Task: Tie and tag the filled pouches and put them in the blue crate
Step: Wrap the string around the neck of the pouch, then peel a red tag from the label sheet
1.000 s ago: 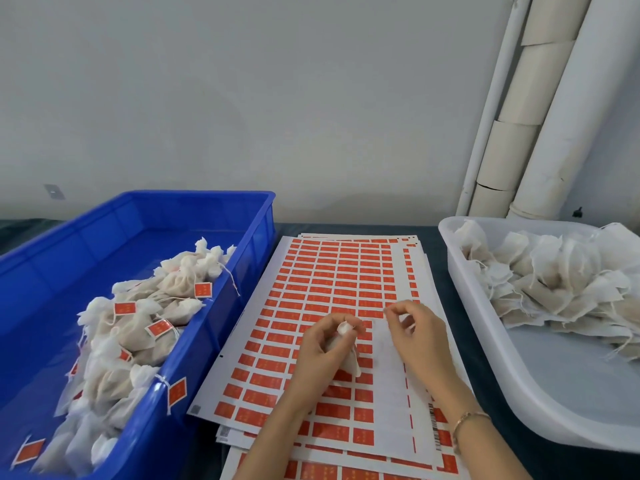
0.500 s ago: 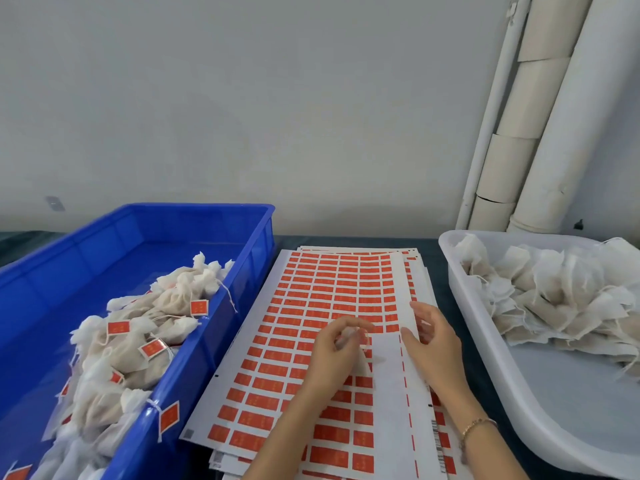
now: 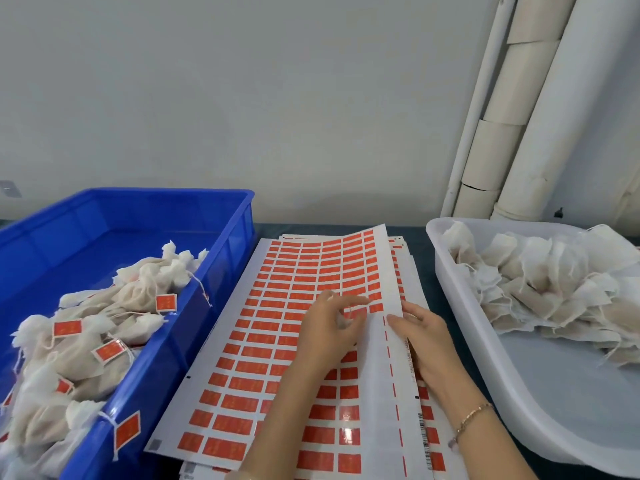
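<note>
So from the head cam: the deep blue plastic crate (image 3: pixel 239 237) sat on the left, with a heap of tied white mesh pouches (image 3: pixel 138 299) along its right side, each with a little red tag on a string, and one red tag (image 3: pixel 127 429) dangled over the near rim. On the right was a shallow white plastic tray (image 3: pixel 571 393) with a pile of loose, untagged white pouches (image 3: pixel 554 289) bunched at its far end. Between the two, on the dark tabletop (image 3: pixel 422 271), lay a stack of white sheets covered in rows of red stickers (image 3: pixel 287 271), and the top sheet's right edge was curled up off the stack. White pipes and cardboard tubes (image 3: pixel 502 133) leaned in the corner behind the tray. The left hand (image 3: pixel 329 327) hovered over the middle of the sheet with its fingers curled around a small white pouch (image 3: pixel 344 320), which was mostly hidden; only a scrap of fabric and a bit of string peeked out between the fingers. The right hand (image 3: pixel 426 341), with a thin gold bracelet (image 3: pixel 474 415) on the wrist, lay at the raised sheet edge with fairly straight fingers, but honestly I couldn't tell if it was pinching the paper or just touching it.
</note>
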### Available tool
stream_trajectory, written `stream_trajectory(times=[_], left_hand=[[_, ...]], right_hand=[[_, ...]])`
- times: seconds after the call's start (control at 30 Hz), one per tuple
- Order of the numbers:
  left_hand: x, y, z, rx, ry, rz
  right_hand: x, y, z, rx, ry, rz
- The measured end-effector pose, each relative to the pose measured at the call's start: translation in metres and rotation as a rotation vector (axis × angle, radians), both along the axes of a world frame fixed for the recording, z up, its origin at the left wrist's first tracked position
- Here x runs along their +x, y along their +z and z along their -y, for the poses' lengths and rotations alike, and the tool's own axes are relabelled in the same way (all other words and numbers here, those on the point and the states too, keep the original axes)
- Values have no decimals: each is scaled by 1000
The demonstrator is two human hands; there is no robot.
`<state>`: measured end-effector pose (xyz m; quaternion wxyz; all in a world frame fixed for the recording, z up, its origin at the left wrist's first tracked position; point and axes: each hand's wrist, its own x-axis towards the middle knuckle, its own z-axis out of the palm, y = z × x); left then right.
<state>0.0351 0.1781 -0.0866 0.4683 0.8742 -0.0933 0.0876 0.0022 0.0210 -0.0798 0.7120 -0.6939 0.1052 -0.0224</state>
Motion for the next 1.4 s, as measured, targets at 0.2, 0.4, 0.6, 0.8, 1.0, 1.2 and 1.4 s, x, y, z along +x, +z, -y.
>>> stream_trajectory(times=[0.2, 0.4, 0.6, 0.8, 1.0, 1.2, 1.4], left_hand=[[-4, 9, -1, 122, -74, 26], [-7, 7, 3, 90, -79, 54], [-5, 3, 3, 64, -54, 76], [-5, -1, 4, 79, -60, 85], [-5, 0, 4, 66, -58, 106], [-6, 1, 3, 66, -5, 145], [-7, 2, 0, 50, -35, 152]], right_hand=[[-1, 3, 3, 75, 89, -77], [5, -1, 1, 168, 48, -83], [8, -7, -1, 248, 56, -92], [8, -8, -1, 240, 42, -101], [6, -8, -2, 176, 32, -104], [3, -5, -4, 128, 25, -91], [2, -1, -2, 158, 24, -101]])
